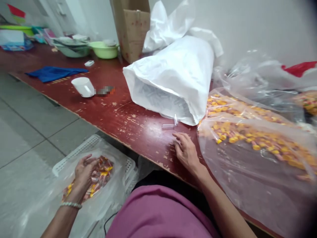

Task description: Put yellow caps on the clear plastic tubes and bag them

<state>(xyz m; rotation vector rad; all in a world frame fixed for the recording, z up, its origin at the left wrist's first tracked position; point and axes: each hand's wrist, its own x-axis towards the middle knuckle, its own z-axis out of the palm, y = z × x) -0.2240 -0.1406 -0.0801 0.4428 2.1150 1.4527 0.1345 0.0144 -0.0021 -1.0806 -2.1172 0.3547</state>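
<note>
My left hand (pixel 85 170), with a beaded bracelet at its wrist, hovers over a plastic-lined white basket (pixel 90 143) below the table edge. Clear tubes with yellow and reddish parts (pixel 104 170) lie in that liner. Its fingers are apart and nothing shows in them. My right hand (pixel 187 150) is over the red table with loosely curled fingers, empty, just below two clear tubes (pixel 168 126). Behind them a white sack (pixel 173 69) lies on its side, its mouth open towards me, with many clear tubes inside.
Yellow-capped pieces (pixel 232 132) lie in clear plastic on the right. A white mug (pixel 83 87), blue cloth (pixel 53 73), green basin (pixel 104 49) and cardboard box (pixel 136 33) stand or lie on the left and back of the table. Tiled floor (pixel 29 122) shows at left.
</note>
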